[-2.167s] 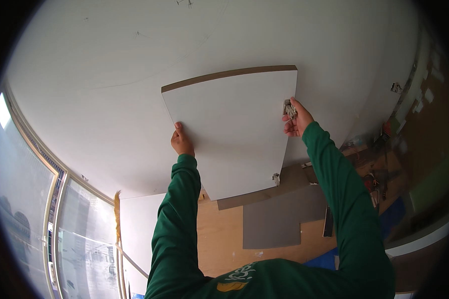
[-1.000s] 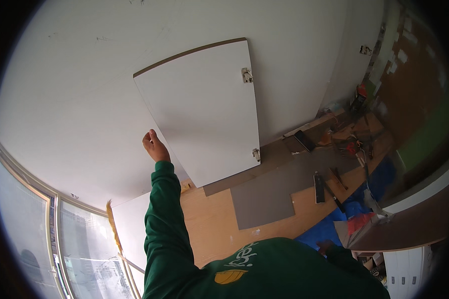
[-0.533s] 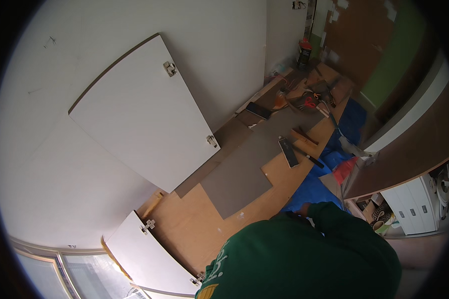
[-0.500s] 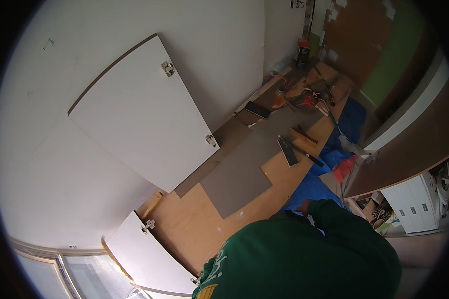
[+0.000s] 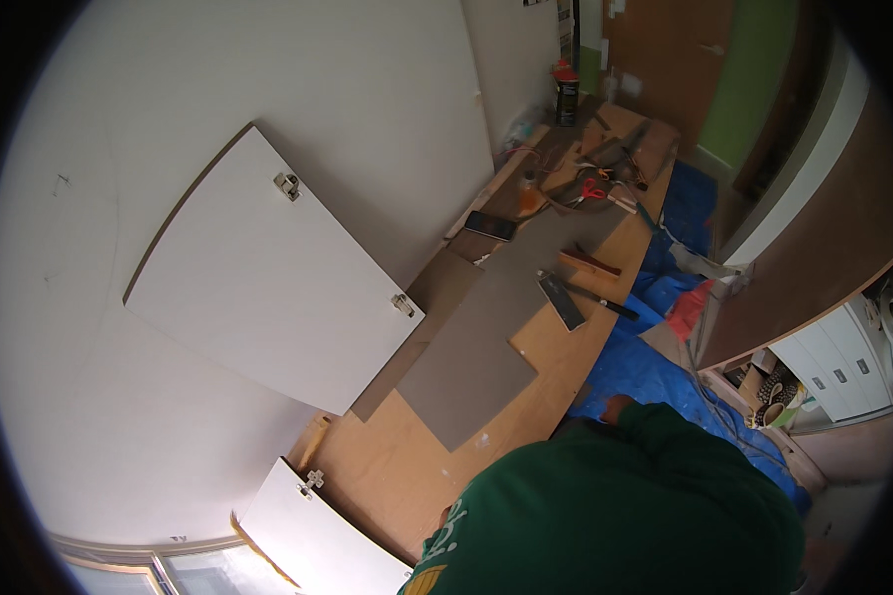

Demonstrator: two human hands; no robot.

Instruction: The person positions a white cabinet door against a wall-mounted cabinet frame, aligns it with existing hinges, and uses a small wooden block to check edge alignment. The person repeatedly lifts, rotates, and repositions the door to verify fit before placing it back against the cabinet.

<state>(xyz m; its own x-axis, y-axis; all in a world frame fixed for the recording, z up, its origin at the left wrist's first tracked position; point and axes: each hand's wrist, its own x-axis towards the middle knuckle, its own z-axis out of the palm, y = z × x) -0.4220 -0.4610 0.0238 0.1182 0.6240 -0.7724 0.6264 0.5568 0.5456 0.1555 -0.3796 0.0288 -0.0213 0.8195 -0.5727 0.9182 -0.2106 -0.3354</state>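
Observation:
My right hand [image 5: 617,409] shows only in part beyond the green sleeve, low over the blue sheet beside the table's edge. Its fingers are hidden, and I cannot see anything in it. Of my left hand [image 5: 445,517] only a sliver shows at the side of my green sweatshirt, which covers the rest. Nearest to it is a white cabinet door [image 5: 318,535] with metal hinges, at the lower left. A larger white door [image 5: 268,278], also hinged, leans against the wall. Between them and me lies a wooden tabletop [image 5: 377,471] with a grey-brown sheet [image 5: 466,387] on it.
A dark rectangular tool [image 5: 562,301], a black handle [image 5: 620,309] and a phone [image 5: 490,226] lie on the table. Red-handled scissors [image 5: 592,189] and a black can [image 5: 567,99] are farther back. Blue sheeting [image 5: 630,367] covers the floor; white drawers [image 5: 833,372] stand right.
My view has shifted, so the doors sit lower in the picture and more blue sheeting shows at the right. My right hand stays near the table's edge.

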